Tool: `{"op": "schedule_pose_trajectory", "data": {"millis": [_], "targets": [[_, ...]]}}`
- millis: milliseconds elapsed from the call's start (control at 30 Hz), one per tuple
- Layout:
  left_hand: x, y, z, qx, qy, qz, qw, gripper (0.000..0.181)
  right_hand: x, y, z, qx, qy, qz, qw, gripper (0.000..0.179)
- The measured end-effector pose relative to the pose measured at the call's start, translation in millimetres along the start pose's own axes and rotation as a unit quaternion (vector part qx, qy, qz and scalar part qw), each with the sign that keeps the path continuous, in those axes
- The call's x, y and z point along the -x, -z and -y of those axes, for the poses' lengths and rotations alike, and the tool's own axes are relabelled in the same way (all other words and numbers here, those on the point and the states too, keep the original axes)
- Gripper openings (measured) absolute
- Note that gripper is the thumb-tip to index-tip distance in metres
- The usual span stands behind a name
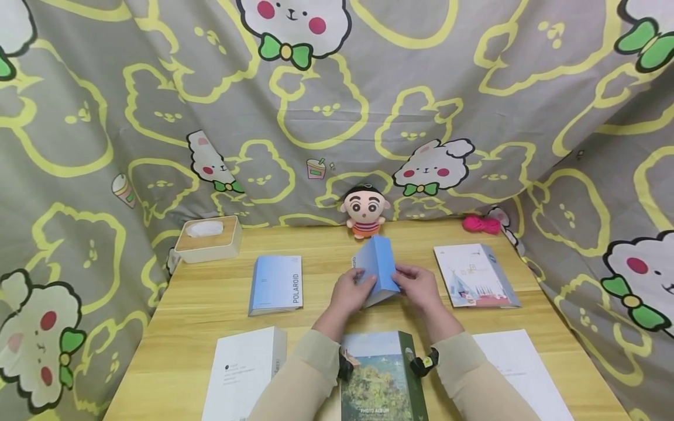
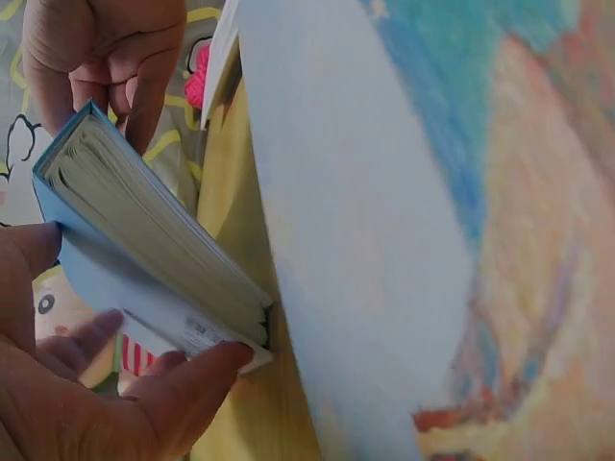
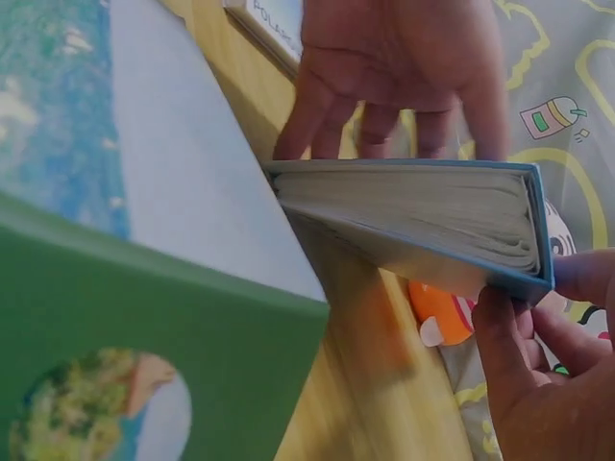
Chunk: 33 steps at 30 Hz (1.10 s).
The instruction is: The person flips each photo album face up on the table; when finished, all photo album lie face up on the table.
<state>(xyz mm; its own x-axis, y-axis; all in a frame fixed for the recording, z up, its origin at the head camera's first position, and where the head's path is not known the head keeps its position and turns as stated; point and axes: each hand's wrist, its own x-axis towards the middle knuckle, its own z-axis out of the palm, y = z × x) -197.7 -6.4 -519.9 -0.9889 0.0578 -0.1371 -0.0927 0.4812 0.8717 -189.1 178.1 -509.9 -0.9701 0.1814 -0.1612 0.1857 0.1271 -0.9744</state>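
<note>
Between my hands a blue photo album (image 1: 387, 266) stands tilted, its covers slightly parted and its page edges (image 2: 125, 192) showing. My left hand (image 1: 354, 289) lies against one cover, its fingers spread and fairly straight in the right wrist view. On the other side, my right hand (image 1: 418, 283) pinches the album near its spine, with the thumb (image 3: 504, 331) at the spine corner. A larger photo album (image 1: 375, 368) with a painted landscape cover and green spine lies flat below my wrists. Its cover fills much of both wrist views.
Another blue album (image 1: 276, 283) marked POLAROID lies left, and an illustrated album (image 1: 474, 275) lies right. White albums (image 1: 242, 374) (image 1: 518, 368) flank the front. A tissue box (image 1: 207, 240), a plush doll (image 1: 364, 211) and a pink bundle (image 1: 481, 224) stand along the curtain.
</note>
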Motion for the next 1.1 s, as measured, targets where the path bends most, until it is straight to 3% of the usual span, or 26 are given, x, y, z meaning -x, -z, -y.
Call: {"op": "schedule_pose_trajectory", "data": {"millis": [167,433,700,867,1100], "targets": [[-0.1,-0.9,-3.5,0.022,-0.042,-0.012,0.9988,0.047,1.5,-2,-2,-0.011,-0.01,0.001,0.9999,0.037],[3.1,2.2,-12.1,0.053,-0.047,-0.003,0.9975,0.055,2.5,-3,-3,-0.025,-0.011,0.006,0.9996,0.035],[2.1,10.6,-21.3,0.117,-0.069,0.003,0.9907,0.063,6.0,-5,-2,-0.038,0.045,0.048,0.9971,0.034],[0.5,12.3,-22.1,0.121,-0.054,0.009,0.9912,0.062,6.4,-4,-3,-0.039,0.061,0.076,0.9944,0.035],[0.2,14.1,-23.0,0.139,-0.034,0.02,0.9895,0.064,3.5,-2,-8,-0.088,0.024,0.116,0.9891,0.039]]}}
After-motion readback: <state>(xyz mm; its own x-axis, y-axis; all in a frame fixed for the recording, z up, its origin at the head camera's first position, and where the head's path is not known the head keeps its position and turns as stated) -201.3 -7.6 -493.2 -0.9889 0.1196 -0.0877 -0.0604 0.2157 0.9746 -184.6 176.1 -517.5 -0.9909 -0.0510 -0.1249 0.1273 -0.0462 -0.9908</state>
